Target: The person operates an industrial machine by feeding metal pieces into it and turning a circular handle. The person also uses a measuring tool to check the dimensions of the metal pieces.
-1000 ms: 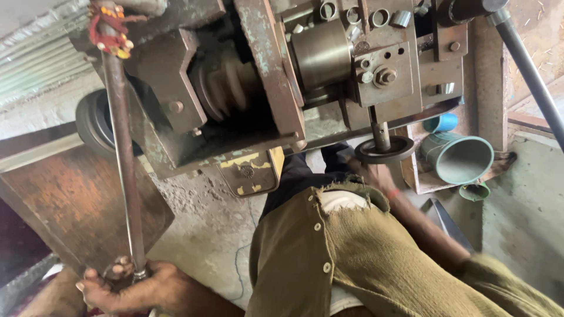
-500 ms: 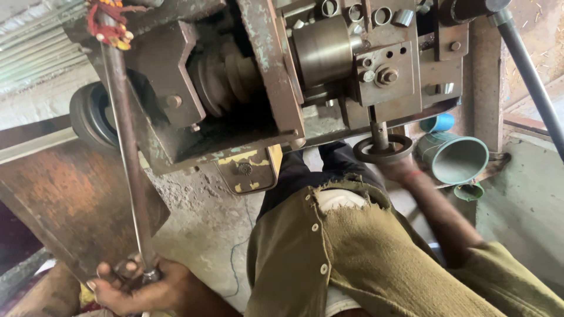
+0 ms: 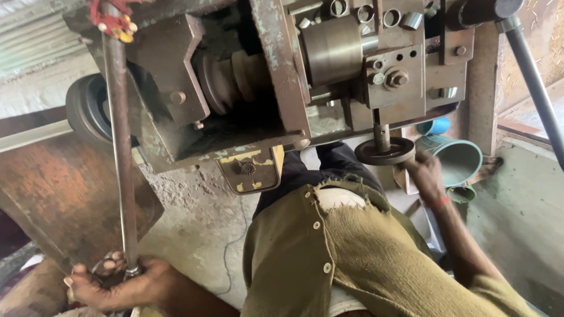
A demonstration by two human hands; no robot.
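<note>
Long rusty steel lever rod [image 3: 120, 158] gripped at its near end by closed left hand [image 3: 120, 285]; right hand [image 3: 424, 176] closed on dark round handwheel [image 3: 385, 151] at right

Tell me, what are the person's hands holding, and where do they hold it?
The left hand grips the long rusty metal lever rod at its lower end. The right hand reaches the round dark metal handwheel, touching its rim; a firm grip cannot be told.

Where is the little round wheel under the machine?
In the head view, the round handwheel hangs right of centre under the machine, just above the right hand and left of the green bucket.
</note>
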